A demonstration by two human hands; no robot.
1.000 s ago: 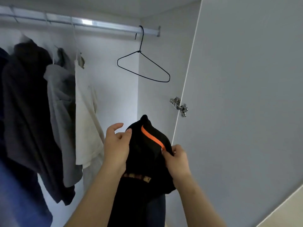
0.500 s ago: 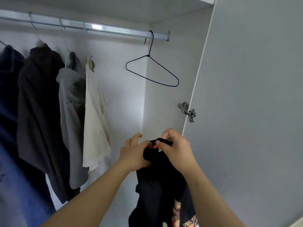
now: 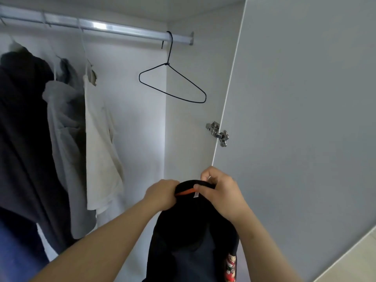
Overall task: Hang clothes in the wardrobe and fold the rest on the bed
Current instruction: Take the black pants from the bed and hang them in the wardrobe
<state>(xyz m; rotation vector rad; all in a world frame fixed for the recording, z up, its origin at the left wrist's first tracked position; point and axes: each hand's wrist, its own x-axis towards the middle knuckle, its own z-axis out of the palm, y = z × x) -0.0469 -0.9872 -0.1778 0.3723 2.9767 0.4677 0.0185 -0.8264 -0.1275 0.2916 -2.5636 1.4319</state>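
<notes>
left grip [image 3: 162, 194]: clenched on the shirt collar from the left, knuckles up
right grip [image 3: 221, 192]: pinching the same collar from the right, thumb laid along the orange tape [image 3: 184, 192], next to a white tag [image 3: 195, 194]
shirt [image 3: 189, 237]: black, held up near and low in the middle, in front of the open wardrobe [image 3: 142, 119], hanging down from both grips; red printed patch [image 3: 231, 267] at its lower right edge
hanger [image 3: 173, 84]: bare dark wire, hooked on the right end of the rail, above and beyond the shirt, well apart from it
rail [image 3: 101, 27]: metal, across the top of the wardrobe
left of rail: dark coat [image 3: 24, 129], grey hoodie [image 3: 63, 139], white top [image 3: 99, 149], hung side by side and touching
door [image 3: 305, 119]: open on the right, hinge [image 3: 218, 133] at its inner edge, above the right grip
</notes>
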